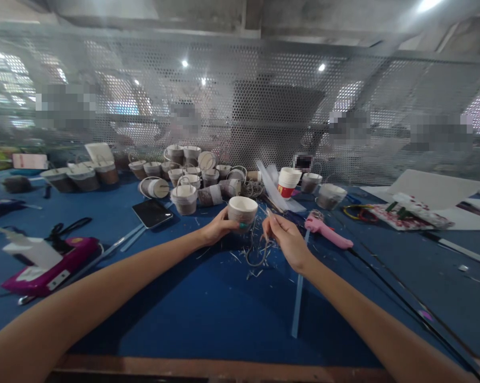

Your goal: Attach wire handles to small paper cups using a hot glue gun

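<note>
My left hand [220,226] is wrapped round a small whitish paper cup [242,210], held upright above the blue table with its open top facing up. Just right of the cup, my right hand [283,234] has its fingers pinched together on a thin cord [258,263], which hangs below them in a loop. A small gap separates the right fingertips from the cup. Pale scraps [236,257] lie scattered on the table beneath both hands.
Several wrapped cups with handles [184,199] crowd the back. Right of my hand lies a pink glue gun [330,234] with a black cable. A stack of cups [288,181], a black phone [152,213] and a magenta power strip [52,271] also occupy the table [224,324].
</note>
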### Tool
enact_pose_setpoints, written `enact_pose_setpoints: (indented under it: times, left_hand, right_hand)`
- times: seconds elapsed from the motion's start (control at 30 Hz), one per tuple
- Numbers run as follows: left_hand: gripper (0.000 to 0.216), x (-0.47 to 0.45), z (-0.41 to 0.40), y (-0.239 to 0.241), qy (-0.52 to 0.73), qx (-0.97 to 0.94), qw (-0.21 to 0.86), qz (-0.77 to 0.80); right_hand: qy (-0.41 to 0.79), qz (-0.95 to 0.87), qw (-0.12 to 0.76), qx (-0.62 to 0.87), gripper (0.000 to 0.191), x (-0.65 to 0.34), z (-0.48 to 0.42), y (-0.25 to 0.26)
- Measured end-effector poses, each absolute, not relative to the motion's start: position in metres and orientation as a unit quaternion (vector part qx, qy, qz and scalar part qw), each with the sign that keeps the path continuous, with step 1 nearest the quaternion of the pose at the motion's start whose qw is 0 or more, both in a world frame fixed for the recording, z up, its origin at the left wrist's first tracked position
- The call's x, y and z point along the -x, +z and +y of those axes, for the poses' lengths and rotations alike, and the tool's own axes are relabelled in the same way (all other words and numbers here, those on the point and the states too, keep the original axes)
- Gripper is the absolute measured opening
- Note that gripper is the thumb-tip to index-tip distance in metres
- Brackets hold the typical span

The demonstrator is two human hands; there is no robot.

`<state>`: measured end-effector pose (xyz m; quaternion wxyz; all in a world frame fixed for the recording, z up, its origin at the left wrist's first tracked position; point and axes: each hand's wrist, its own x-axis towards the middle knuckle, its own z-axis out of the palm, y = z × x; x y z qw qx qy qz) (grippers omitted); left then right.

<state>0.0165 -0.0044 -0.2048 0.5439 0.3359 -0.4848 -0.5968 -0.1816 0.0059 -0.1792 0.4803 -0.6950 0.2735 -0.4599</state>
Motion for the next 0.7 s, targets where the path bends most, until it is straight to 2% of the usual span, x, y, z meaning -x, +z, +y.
enact_pose_setpoints:
  times: [0.1, 0.47, 0.7]
  left_hand:
    - [0.057, -0.0154, -0.005, -0.2047, -0.589, -0.344, 0.546, -0.486]
    - [0.063, -0.0114, -0.0037, -0.2028, -0.517, -0.39, 0.54, -0.538]
    - [0.062, -0.0096, -0.0016, -0.2, -0.528, -0.366, 0.527, -0.556]
  right_hand:
    - [-0.454, 0.266, 0.468, 0.71, 0.046, 0.1812, 0.0073, -0.1786]
    - [-0.407, 0.264, 0.404, 0.776, 0.044, 0.1805, 0.0118, -0.1788]
    - [-0.391, 0.257, 0.388, 0.794, 0.046, 0.1787, 0.0154, -0.1759]
